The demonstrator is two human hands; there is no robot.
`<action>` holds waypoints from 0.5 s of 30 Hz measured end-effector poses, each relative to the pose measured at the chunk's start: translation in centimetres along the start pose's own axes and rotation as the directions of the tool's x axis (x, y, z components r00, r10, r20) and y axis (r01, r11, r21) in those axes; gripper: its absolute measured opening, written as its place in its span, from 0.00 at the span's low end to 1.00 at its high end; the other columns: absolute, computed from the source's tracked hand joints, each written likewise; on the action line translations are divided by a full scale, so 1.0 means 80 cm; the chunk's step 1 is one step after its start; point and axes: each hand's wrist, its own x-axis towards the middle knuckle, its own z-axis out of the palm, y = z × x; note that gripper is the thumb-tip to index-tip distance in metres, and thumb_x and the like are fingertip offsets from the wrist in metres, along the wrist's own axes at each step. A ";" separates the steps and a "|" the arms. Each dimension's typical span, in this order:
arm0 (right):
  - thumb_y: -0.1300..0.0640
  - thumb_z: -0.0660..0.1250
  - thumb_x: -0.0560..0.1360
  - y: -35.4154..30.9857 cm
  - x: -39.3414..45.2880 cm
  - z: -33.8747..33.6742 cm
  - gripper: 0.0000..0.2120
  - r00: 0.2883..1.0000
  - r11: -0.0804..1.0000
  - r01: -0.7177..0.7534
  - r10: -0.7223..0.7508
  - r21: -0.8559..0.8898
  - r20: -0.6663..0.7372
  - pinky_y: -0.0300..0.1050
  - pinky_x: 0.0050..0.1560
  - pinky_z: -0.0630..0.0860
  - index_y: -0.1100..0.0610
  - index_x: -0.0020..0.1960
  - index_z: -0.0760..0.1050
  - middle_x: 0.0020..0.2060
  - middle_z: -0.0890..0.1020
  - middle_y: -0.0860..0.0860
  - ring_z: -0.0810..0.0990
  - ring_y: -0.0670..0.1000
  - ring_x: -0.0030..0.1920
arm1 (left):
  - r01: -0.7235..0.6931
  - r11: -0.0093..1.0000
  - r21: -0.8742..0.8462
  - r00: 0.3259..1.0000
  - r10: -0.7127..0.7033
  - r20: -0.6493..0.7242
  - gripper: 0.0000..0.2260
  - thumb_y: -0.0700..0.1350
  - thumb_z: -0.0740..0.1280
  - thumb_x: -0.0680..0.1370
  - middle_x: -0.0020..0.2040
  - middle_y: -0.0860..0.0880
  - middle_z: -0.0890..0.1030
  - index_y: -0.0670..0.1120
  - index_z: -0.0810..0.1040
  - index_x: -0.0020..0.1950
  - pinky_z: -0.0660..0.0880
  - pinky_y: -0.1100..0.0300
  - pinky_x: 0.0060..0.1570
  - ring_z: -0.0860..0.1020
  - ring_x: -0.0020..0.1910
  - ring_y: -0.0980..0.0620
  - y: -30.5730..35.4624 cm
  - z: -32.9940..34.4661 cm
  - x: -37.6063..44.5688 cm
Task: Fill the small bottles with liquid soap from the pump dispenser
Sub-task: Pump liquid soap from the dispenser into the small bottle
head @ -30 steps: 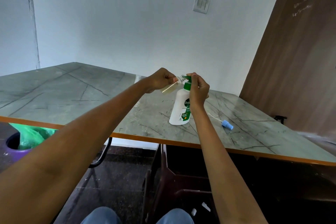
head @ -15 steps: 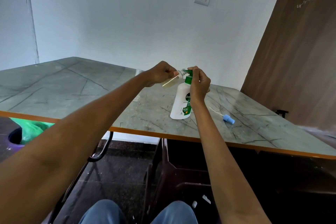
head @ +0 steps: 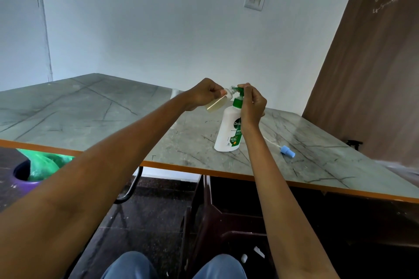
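Near the tabletop's front edge stands the white pump dispenser, upright. Right hand curls its fingers around the green pump head. Left hand grips a small bottle, tilted, its mouth seemingly at the nozzle, though blur hides contact. Right of the dispenser lies a blue spray cap.

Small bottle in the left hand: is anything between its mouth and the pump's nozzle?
Nothing visible does. The left hand holds the small bottle tilted, its neck right at the green nozzle of the pump dispenser, where the right hand grips the pump head. Actual contact is too small to tell.
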 end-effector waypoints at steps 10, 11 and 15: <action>0.50 0.61 0.76 -0.001 -0.007 -0.007 0.16 0.998 1.000 0.000 0.001 -0.009 0.059 0.62 0.62 0.70 0.39 0.33 0.80 0.33 0.82 0.37 0.81 0.46 0.44 | 0.006 1.000 0.009 1.000 -0.006 0.011 0.08 0.39 0.59 0.80 0.35 0.46 0.68 0.39 0.76 0.45 0.63 0.67 0.31 0.64 0.34 0.53 -0.004 0.003 -0.003; 0.48 0.61 0.76 -0.003 -0.006 -0.008 0.15 0.998 1.000 0.009 -0.008 -0.020 0.066 0.63 0.63 0.69 0.36 0.34 0.80 0.34 0.82 0.36 0.82 0.47 0.46 | 0.004 1.000 0.009 1.000 -0.004 0.008 0.09 0.39 0.59 0.80 0.33 0.47 0.67 0.38 0.76 0.44 0.62 0.67 0.31 0.64 0.32 0.55 -0.001 0.002 -0.004; 0.48 0.60 0.76 -0.012 -0.002 -0.006 0.15 0.994 1.000 0.016 -0.013 -0.020 0.109 0.63 0.64 0.69 0.34 0.35 0.79 0.35 0.82 0.34 0.81 0.49 0.48 | -0.005 1.000 0.013 1.000 0.005 -0.004 0.15 0.39 0.60 0.80 0.29 0.49 0.63 0.42 0.71 0.33 0.60 0.71 0.26 0.61 0.28 0.57 0.006 -0.003 -0.002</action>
